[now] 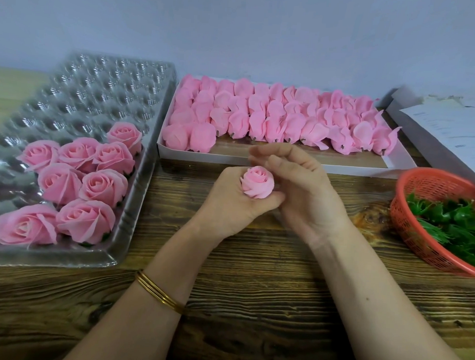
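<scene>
At the centre of the frame, a person's left hand (230, 206) grips a half-opened pink rose (258, 182) by its base, bloom facing up. The right hand (298, 190) stands just beside it at 3 o'clock, pressed against the left, with its fingers loosely curled over the flower. Nothing can be seen in them, though the fingertips are blurred. Gold bangles (159, 293) ring the left forearm.

At 9 to 10 o'clock lies a clear plastic tray (100, 75) of round cups. Eight opened roses (104, 186) fill its near end, and the cups beyond them hold nothing.

At 12 o'clock a shallow white box (285, 161) carries packed rows of pink rose heads (260, 113) lying on their sides, short dark stubs showing along the front row. A strip of the box floor shows bare in front of them.

At 3 o'clock, cut by the frame edge, a red mesh basket (419, 191) holds green leafy pieces (458, 225).

At 1 to 2 o'clock, printed papers (448, 122) lie on a flat white box.

Everything stands on a dark, heavily grained wooden table (254, 274) set against a plain pale blue-grey wall (236, 31).
</scene>
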Motion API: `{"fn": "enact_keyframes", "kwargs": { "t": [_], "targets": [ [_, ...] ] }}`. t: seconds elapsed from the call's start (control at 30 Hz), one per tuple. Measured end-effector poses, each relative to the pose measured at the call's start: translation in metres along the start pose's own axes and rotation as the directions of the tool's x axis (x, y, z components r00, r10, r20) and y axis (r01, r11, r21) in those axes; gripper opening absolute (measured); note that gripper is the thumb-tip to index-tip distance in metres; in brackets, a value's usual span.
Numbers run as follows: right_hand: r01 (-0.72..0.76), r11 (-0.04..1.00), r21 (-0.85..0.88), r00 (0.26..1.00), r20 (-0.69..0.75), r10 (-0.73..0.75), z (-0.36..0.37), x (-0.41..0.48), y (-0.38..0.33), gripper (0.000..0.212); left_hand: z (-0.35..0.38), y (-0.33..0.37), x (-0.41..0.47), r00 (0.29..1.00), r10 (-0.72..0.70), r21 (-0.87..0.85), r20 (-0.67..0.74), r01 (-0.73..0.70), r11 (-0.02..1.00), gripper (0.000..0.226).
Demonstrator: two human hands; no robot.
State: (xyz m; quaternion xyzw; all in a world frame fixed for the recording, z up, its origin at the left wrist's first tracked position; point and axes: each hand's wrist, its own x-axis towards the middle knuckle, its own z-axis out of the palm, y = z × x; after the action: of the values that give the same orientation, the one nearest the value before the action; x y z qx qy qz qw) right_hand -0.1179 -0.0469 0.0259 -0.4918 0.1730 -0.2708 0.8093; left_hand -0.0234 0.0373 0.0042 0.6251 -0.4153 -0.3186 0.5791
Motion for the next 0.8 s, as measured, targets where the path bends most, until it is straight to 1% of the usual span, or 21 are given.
{"fn": "enact_keyframes", "kwargs": {
  "t": [0.07, 0.13, 0.27, 0.4, 0.5, 0.57, 0.63, 0.7, 0.8],
  "targets": [
    [-0.004, 0.999, 0.045, 1.000, -0.002, 0.004, -0.0011, -0.0001, -0.0036, 0.012, -0.0002, -0.0003, 0.0003, 1.000, 0.007, 0.010, 0.007, -0.007, 1.000, 0.015],
    [0.001, 1.000, 0.027, 1.000, 0.018, -0.001, -0.0002, -0.0007, -0.0041, 0.012, -0.0009, -0.0001, 0.0001, 1.000, 0.007, 0.007, 0.030, -0.007, 1.000, 0.013],
    [0.031, 0.993, -0.116, 0.998, 0.065, -0.023, 0.0019, -0.0033, -0.0031, 0.017, -0.0008, 0.0027, -0.0018, 0.997, 0.009, -0.035, 0.073, -0.006, 0.999, 0.016],
    [0.054, 0.966, -0.254, 0.992, 0.123, -0.023, 0.0038, -0.0068, -0.0023, 0.019, -0.0020, 0.0044, -0.0025, 0.993, 0.033, -0.025, 0.113, -0.031, 0.999, 0.014],
    [0.062, 0.945, -0.321, 0.990, 0.143, -0.017, 0.0045, -0.0081, -0.0019, 0.016, -0.0020, 0.0053, -0.0018, 0.993, 0.024, -0.012, 0.119, -0.023, 1.000, 0.021],
    [0.072, 0.929, -0.364, 0.988, 0.150, -0.017, 0.0049, -0.0084, -0.0012, 0.017, -0.0026, 0.0072, -0.0021, 0.990, 0.025, -0.007, 0.137, -0.024, 1.000, 0.021],
    [0.065, 0.924, -0.378, 0.988, 0.155, -0.006, 0.0050, -0.0090, -0.0005, 0.021, -0.0036, 0.0076, -0.0025, 0.988, 0.041, 0.011, 0.151, -0.043, 0.999, 0.024],
    [0.048, 0.930, -0.365, 0.986, 0.165, 0.014, 0.0052, -0.0094, -0.0006, 0.024, -0.0042, 0.0069, -0.0019, 0.990, 0.053, 0.028, 0.132, -0.058, 0.998, 0.025],
    [0.023, 0.946, -0.323, 0.988, 0.152, 0.028, 0.0054, -0.0084, -0.0002, 0.017, -0.0026, 0.0050, -0.0011, 0.994, 0.047, -0.004, 0.094, -0.047, 0.999, 0.021]
  ]
}}
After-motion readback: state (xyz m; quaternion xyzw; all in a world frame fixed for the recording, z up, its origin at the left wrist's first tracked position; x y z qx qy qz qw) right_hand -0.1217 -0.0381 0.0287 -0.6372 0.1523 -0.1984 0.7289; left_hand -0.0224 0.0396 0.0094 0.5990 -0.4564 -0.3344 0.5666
